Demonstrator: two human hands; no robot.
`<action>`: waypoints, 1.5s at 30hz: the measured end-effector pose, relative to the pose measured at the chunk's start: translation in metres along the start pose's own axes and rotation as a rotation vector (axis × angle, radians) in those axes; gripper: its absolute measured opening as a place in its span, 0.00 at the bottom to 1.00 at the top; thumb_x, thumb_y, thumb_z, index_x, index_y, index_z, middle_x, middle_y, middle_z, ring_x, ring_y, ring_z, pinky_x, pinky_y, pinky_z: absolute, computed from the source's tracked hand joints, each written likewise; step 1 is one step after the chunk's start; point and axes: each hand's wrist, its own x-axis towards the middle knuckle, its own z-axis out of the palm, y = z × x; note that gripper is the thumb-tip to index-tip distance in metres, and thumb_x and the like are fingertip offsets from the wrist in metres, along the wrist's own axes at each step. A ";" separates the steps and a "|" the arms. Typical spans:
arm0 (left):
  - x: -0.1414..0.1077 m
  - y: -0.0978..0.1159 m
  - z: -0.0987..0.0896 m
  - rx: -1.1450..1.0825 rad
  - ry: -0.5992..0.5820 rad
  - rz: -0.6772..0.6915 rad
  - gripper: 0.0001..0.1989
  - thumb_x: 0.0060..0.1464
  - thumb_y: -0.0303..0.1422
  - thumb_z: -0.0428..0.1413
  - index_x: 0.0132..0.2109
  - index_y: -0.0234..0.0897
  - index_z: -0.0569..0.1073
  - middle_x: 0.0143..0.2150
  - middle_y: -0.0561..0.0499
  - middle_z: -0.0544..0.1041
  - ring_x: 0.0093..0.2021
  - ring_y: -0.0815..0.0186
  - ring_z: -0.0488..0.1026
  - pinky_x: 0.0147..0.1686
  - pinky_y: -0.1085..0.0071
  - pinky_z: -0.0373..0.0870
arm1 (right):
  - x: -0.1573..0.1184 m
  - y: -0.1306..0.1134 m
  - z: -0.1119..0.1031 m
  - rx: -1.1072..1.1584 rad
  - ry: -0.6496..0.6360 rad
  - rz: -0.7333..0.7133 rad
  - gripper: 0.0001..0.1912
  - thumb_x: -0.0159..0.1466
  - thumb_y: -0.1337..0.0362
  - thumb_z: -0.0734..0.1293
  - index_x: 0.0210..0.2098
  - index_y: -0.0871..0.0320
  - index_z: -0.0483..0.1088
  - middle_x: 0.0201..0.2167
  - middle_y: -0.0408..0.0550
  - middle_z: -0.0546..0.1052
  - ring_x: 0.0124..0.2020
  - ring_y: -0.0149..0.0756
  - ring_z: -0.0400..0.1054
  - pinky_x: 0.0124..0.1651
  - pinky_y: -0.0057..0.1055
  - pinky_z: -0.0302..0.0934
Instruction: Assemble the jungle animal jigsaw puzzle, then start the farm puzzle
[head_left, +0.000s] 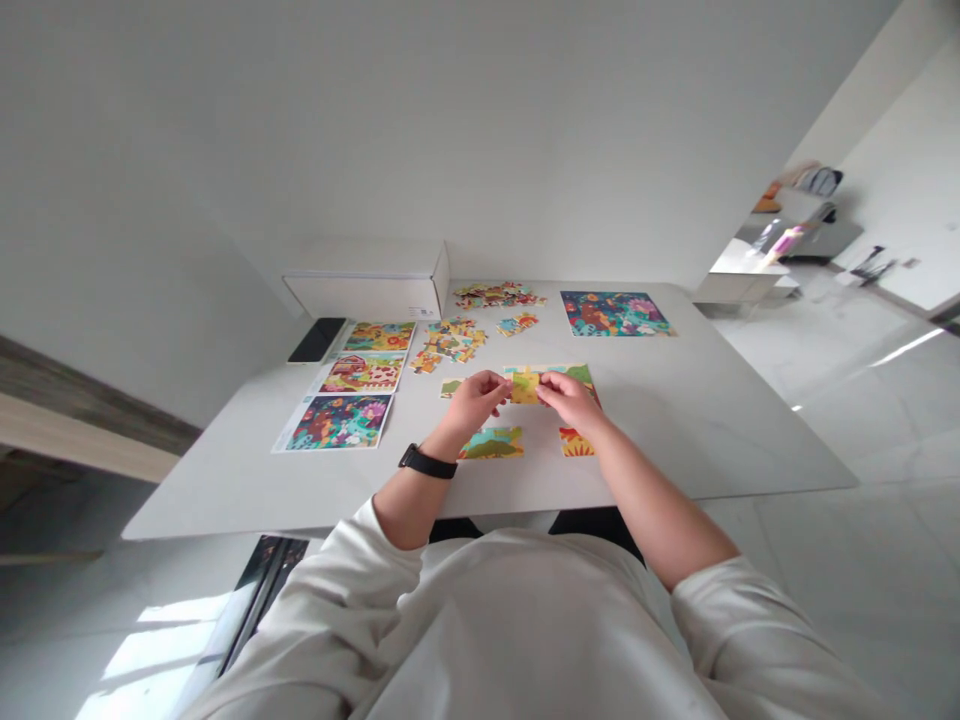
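Between my two hands a yellow-green jigsaw puzzle piece [526,388] is held up over the table. My left hand [478,398], with a black band on the wrist, pinches its left edge. The fingers of my right hand [570,396] close on its right edge. Behind them lies a joined puzzle section [579,372], partly covered by my hands. Nearer me are a joined section with a green tree [491,443] and an orange-red piece [577,443]. A small green piece [450,388] sits left of my left hand.
Loose puzzle pieces [450,343] lie beyond my hands, with another pile [496,295] near the wall. A finished-looking dark puzzle [619,313] is at back right. A reference sheet [360,373] with three pictures, a phone [316,341] and a white box [367,280] are on the left.
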 end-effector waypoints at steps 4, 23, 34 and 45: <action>-0.002 -0.001 -0.005 -0.073 0.029 -0.046 0.25 0.51 0.55 0.71 0.36 0.38 0.76 0.35 0.47 0.81 0.33 0.66 0.76 0.28 0.73 0.72 | -0.002 0.002 -0.001 -0.120 0.088 -0.060 0.22 0.75 0.40 0.62 0.48 0.50 0.75 0.40 0.49 0.81 0.41 0.45 0.76 0.45 0.39 0.71; -0.007 -0.005 -0.004 -0.101 -0.023 -0.061 0.23 0.54 0.53 0.71 0.39 0.38 0.76 0.35 0.49 0.81 0.33 0.68 0.75 0.28 0.73 0.71 | -0.015 -0.015 0.002 -0.683 0.035 -0.529 0.26 0.69 0.67 0.73 0.65 0.46 0.74 0.63 0.54 0.75 0.67 0.56 0.68 0.73 0.58 0.63; -0.014 -0.005 -0.011 0.414 -0.084 0.089 0.12 0.64 0.43 0.63 0.43 0.39 0.80 0.39 0.48 0.84 0.34 0.66 0.75 0.36 0.70 0.69 | -0.039 -0.015 -0.030 -0.706 -0.194 -0.434 0.21 0.67 0.63 0.77 0.59 0.43 0.83 0.59 0.52 0.78 0.60 0.54 0.74 0.68 0.52 0.68; -0.026 -0.006 -0.009 0.758 -0.299 0.077 0.07 0.62 0.38 0.65 0.37 0.42 0.82 0.32 0.49 0.83 0.30 0.62 0.74 0.32 0.67 0.63 | -0.060 -0.001 -0.019 -0.741 -0.298 -0.378 0.16 0.65 0.65 0.80 0.52 0.44 0.87 0.53 0.51 0.82 0.57 0.53 0.77 0.64 0.51 0.70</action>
